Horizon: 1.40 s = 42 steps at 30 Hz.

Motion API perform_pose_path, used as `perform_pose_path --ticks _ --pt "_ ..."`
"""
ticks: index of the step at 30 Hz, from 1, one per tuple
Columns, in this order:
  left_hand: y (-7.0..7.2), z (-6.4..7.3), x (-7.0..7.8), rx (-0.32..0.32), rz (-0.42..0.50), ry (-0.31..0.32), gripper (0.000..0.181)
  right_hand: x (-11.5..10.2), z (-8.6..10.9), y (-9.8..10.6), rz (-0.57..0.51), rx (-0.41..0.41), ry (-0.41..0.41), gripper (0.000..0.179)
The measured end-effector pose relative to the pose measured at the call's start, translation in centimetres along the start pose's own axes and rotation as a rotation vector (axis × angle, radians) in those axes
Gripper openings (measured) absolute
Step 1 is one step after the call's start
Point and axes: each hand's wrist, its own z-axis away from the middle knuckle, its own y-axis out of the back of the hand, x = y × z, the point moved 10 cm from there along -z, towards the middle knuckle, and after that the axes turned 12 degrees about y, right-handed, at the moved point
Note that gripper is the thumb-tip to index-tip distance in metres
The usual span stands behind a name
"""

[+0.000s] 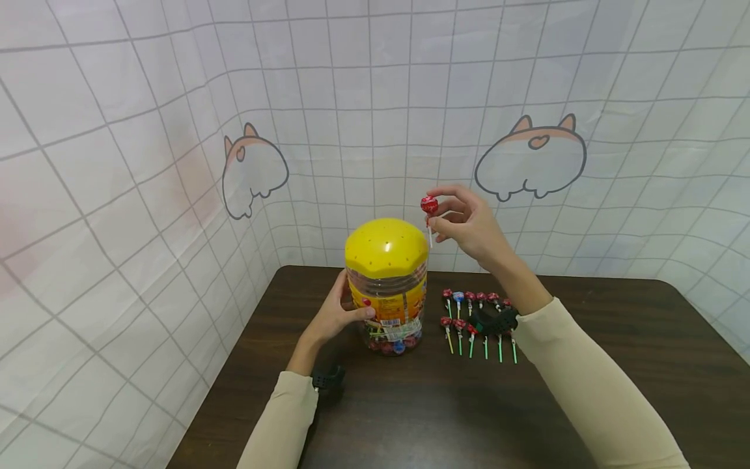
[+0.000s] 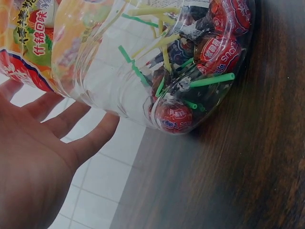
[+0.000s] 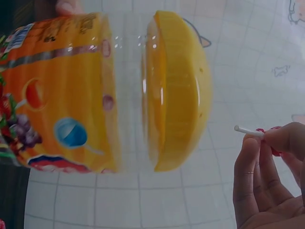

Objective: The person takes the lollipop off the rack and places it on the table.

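Note:
A clear plastic candy jar (image 1: 389,306) with a domed yellow lid (image 1: 387,247) stands upright on the table. Wrapped lollipops (image 2: 217,55) lie in its bottom, with green and yellow sticks. My left hand (image 1: 336,316) holds the jar by its left side, thumb across the label and the other fingers partly hidden round the side. To the right of the lid and level with it, my right hand (image 1: 465,221) pinches a red-wrapped lollipop (image 1: 430,205) by its white stick (image 3: 249,130), candy end up. The lid sits on the jar.
Two rows of lollipops (image 1: 459,324) lie on the dark wooden table (image 1: 398,410), right of the jar and partly covered by the right wrist and its black strap. A white grid-patterned cloth (image 1: 375,98) hangs behind and to the left.

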Motion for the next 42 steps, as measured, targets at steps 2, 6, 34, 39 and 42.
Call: perform_pose_path --ticks 2,6,34,39,42 --pt "0.0 0.1 0.0 -0.002 0.002 0.001 0.092 0.3 0.6 0.4 -0.010 0.005 -0.006 0.041" --pt "0.0 0.1 -0.1 -0.006 0.002 -0.001 0.092 1.0 1.6 1.2 -0.018 0.013 -0.023 0.043" --pt "0.3 0.2 -0.3 -0.028 0.002 -0.008 0.091 8.8 10.2 7.4 -0.102 0.065 -0.224 0.042" --pt "0.2 0.3 -0.1 -0.026 0.007 -0.006 0.092 11.0 12.0 8.6 -0.045 0.055 -0.283 0.040" --pt "0.2 0.4 0.0 -0.027 0.013 -0.006 0.092 12.3 13.1 9.2 -0.033 0.048 -0.322 0.039"
